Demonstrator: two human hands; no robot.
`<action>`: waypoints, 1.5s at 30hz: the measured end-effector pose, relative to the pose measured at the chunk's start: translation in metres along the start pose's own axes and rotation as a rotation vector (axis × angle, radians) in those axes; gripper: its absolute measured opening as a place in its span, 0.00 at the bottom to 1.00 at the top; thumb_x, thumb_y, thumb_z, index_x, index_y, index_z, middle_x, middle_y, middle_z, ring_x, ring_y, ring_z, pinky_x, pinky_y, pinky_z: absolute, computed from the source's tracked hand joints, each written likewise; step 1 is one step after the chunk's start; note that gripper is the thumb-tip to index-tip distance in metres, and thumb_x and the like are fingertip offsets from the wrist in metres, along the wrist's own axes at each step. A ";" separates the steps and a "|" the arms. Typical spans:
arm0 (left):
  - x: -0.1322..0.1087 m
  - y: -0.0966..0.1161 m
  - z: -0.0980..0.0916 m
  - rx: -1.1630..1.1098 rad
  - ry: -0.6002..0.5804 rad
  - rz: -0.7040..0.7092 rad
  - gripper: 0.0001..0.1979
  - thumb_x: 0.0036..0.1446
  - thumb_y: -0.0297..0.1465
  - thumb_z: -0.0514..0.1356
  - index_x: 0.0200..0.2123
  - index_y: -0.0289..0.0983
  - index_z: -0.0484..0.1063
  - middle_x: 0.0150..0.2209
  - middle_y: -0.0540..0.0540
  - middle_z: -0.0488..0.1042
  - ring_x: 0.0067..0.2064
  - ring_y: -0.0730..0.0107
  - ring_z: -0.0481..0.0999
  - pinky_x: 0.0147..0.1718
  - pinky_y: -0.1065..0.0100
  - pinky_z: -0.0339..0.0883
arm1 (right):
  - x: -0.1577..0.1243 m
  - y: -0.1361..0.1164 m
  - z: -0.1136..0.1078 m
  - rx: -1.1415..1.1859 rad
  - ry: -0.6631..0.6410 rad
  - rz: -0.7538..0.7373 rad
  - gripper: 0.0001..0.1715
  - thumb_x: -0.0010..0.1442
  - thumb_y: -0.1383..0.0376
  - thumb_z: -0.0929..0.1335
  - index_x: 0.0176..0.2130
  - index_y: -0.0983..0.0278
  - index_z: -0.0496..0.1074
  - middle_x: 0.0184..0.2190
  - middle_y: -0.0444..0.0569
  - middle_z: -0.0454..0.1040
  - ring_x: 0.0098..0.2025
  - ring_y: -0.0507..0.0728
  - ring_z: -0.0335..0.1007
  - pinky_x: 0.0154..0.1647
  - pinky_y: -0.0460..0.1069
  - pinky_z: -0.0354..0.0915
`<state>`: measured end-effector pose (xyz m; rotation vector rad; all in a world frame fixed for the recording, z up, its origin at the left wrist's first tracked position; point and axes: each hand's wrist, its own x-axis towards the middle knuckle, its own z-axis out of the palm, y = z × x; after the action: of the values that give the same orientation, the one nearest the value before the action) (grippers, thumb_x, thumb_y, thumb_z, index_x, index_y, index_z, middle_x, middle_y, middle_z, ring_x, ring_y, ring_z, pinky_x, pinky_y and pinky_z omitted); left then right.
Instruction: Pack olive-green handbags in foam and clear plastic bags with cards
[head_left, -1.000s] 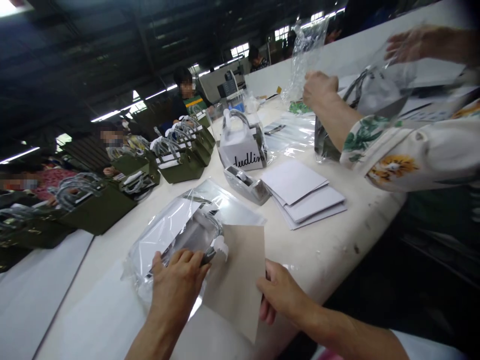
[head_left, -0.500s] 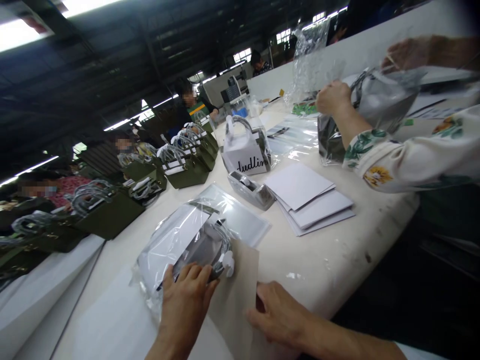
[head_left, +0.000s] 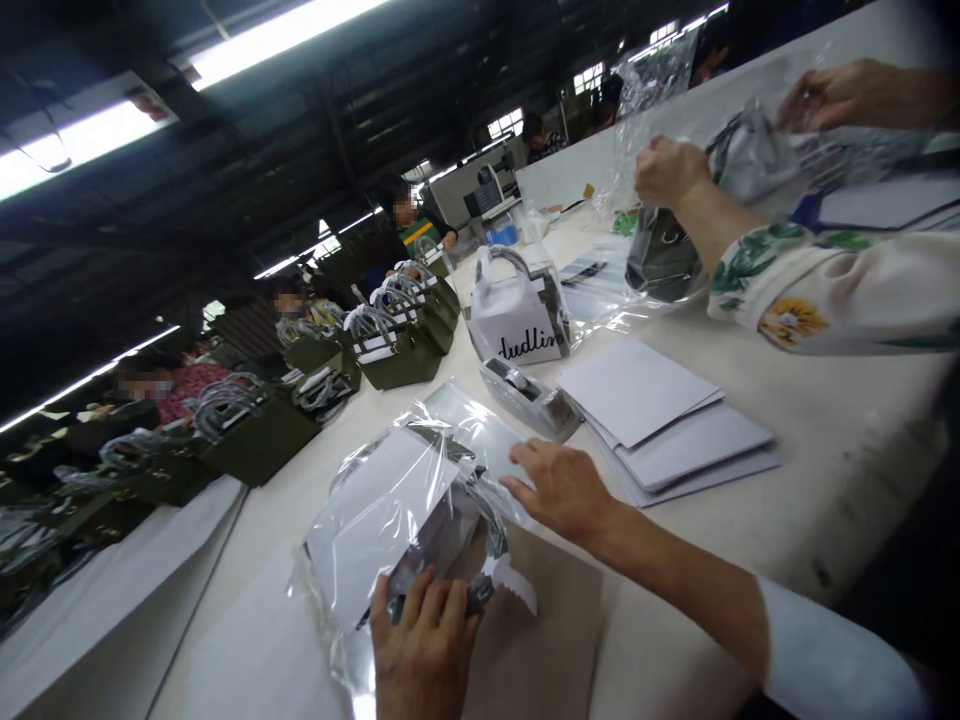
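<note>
A bag wrapped in clear plastic (head_left: 390, 510) lies flat on the white table (head_left: 825, 420) in front of me. My left hand (head_left: 424, 645) presses down on its near end, fingers curled over the wrapped handle. My right hand (head_left: 559, 485) rests flat on the far side of the plastic, fingers spread, palm down. A brown card sheet (head_left: 555, 630) lies under and beside the bag.
A tape dispenser (head_left: 529, 398) and a stack of white sheets (head_left: 667, 420) lie just beyond. A white lettered bag (head_left: 517, 320) stands behind them. Rows of dark green handbags (head_left: 397, 350) line the left side. At the right, another person's hands (head_left: 667, 170) handle a plastic-wrapped bag.
My right hand left the brown card's edge and moved up onto the far side of the wrapped bag. The view shifted, and my left hand stayed on the bag's near end.
</note>
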<state>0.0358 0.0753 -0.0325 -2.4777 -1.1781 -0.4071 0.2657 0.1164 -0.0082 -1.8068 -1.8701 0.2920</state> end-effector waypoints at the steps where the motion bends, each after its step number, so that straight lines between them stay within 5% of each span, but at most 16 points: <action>1: 0.000 -0.001 0.000 0.002 0.004 0.003 0.06 0.56 0.32 0.54 0.36 0.41 0.70 0.32 0.49 0.76 0.44 0.59 0.73 0.58 0.48 0.36 | 0.013 -0.009 0.005 0.022 0.035 -0.091 0.15 0.59 0.58 0.61 0.41 0.64 0.69 0.38 0.53 0.71 0.40 0.57 0.66 0.37 0.49 0.61; 5: 0.000 -0.006 -0.002 0.020 0.013 0.020 0.07 0.55 0.33 0.55 0.36 0.41 0.70 0.33 0.49 0.76 0.44 0.58 0.73 0.58 0.47 0.34 | 0.049 -0.031 0.032 0.064 0.044 -0.255 0.09 0.55 0.65 0.63 0.36 0.64 0.69 0.39 0.50 0.69 0.43 0.57 0.63 0.40 0.48 0.61; 9: 0.001 -0.013 -0.004 0.043 0.029 0.011 0.07 0.55 0.33 0.55 0.37 0.42 0.70 0.34 0.50 0.76 0.45 0.58 0.73 0.59 0.48 0.35 | 0.061 -0.013 0.044 0.104 0.109 -0.106 0.14 0.59 0.70 0.56 0.35 0.66 0.69 0.37 0.52 0.69 0.40 0.55 0.65 0.38 0.47 0.60; 14: 0.005 -0.016 -0.007 0.031 0.019 0.000 0.07 0.55 0.34 0.55 0.37 0.42 0.70 0.35 0.50 0.76 0.45 0.58 0.73 0.58 0.48 0.38 | 0.059 0.031 0.033 0.197 0.149 0.099 0.13 0.60 0.66 0.59 0.38 0.67 0.70 0.36 0.51 0.70 0.36 0.53 0.66 0.39 0.46 0.59; 18: 0.009 -0.017 -0.015 0.022 -0.031 -0.023 0.08 0.56 0.34 0.54 0.39 0.42 0.69 0.37 0.48 0.76 0.47 0.58 0.71 0.57 0.49 0.40 | 0.015 0.054 0.023 0.309 0.068 0.166 0.25 0.57 0.54 0.63 0.50 0.65 0.65 0.37 0.48 0.71 0.33 0.51 0.67 0.36 0.45 0.61; 21: 0.015 -0.022 -0.024 0.060 -0.101 -0.002 0.09 0.56 0.35 0.54 0.41 0.41 0.68 0.39 0.47 0.75 0.48 0.57 0.70 0.55 0.49 0.44 | -0.045 0.058 0.026 0.545 -0.189 0.331 0.35 0.50 0.45 0.65 0.48 0.66 0.66 0.34 0.51 0.71 0.32 0.53 0.67 0.33 0.46 0.62; 24: 0.021 -0.029 -0.031 0.085 -0.145 0.028 0.10 0.57 0.36 0.54 0.42 0.41 0.67 0.40 0.47 0.75 0.48 0.56 0.70 0.53 0.48 0.48 | -0.097 0.044 0.042 0.966 -0.485 0.566 0.35 0.48 0.47 0.67 0.48 0.68 0.63 0.31 0.50 0.69 0.31 0.53 0.67 0.24 0.44 0.62; 27: 0.023 -0.030 -0.036 0.093 -0.153 0.037 0.10 0.58 0.37 0.53 0.42 0.41 0.67 0.40 0.46 0.74 0.48 0.55 0.70 0.52 0.47 0.50 | -0.116 0.018 0.060 1.235 -0.599 0.669 0.30 0.51 0.52 0.65 0.47 0.68 0.61 0.30 0.48 0.67 0.27 0.52 0.66 0.20 0.44 0.62; 29: 0.024 -0.031 -0.037 0.096 -0.159 0.027 0.11 0.58 0.37 0.52 0.41 0.39 0.67 0.40 0.44 0.74 0.48 0.55 0.70 0.51 0.47 0.51 | -0.113 0.008 0.065 1.115 -0.478 0.569 0.24 0.53 0.55 0.64 0.43 0.69 0.65 0.29 0.48 0.68 0.28 0.52 0.67 0.26 0.47 0.64; 31: 0.024 -0.033 -0.037 0.099 -0.160 0.016 0.13 0.59 0.38 0.51 0.41 0.38 0.68 0.41 0.42 0.74 0.48 0.54 0.70 0.51 0.48 0.53 | -0.107 0.012 0.066 0.803 -0.189 0.380 0.23 0.53 0.58 0.65 0.45 0.69 0.67 0.36 0.53 0.70 0.38 0.56 0.68 0.40 0.51 0.65; 34: 0.026 -0.040 -0.037 0.107 -0.171 0.015 0.15 0.58 0.40 0.51 0.42 0.38 0.68 0.43 0.40 0.73 0.47 0.53 0.70 0.50 0.48 0.54 | -0.105 0.036 0.067 0.258 0.114 0.225 0.39 0.50 0.59 0.69 0.57 0.68 0.57 0.58 0.60 0.55 0.60 0.63 0.49 0.58 0.59 0.50; 37: 0.027 -0.045 -0.036 0.113 -0.166 0.020 0.16 0.58 0.42 0.51 0.42 0.38 0.68 0.43 0.39 0.73 0.46 0.53 0.71 0.49 0.49 0.56 | -0.112 0.059 0.070 -0.067 0.035 0.208 0.45 0.47 0.53 0.70 0.57 0.71 0.58 0.61 0.65 0.47 0.64 0.67 0.36 0.61 0.64 0.36; 41: 0.029 -0.043 -0.036 0.122 -0.166 0.040 0.17 0.58 0.42 0.51 0.41 0.36 0.69 0.42 0.38 0.73 0.45 0.52 0.72 0.47 0.49 0.58 | -0.112 0.059 0.076 -0.107 -0.059 0.166 0.35 0.49 0.50 0.68 0.51 0.67 0.66 0.61 0.62 0.49 0.64 0.66 0.36 0.61 0.63 0.35; 45: 0.029 -0.037 -0.037 0.112 -0.161 0.013 0.19 0.58 0.43 0.49 0.40 0.36 0.70 0.42 0.38 0.74 0.45 0.53 0.72 0.47 0.50 0.58 | -0.094 0.041 0.085 -0.046 -0.052 0.133 0.51 0.43 0.42 0.68 0.56 0.71 0.60 0.61 0.67 0.45 0.64 0.68 0.35 0.61 0.65 0.34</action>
<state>0.0207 0.1007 0.0193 -2.4564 -1.2102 -0.1357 0.2563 0.0446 -0.1198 -1.9766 -1.8075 0.3493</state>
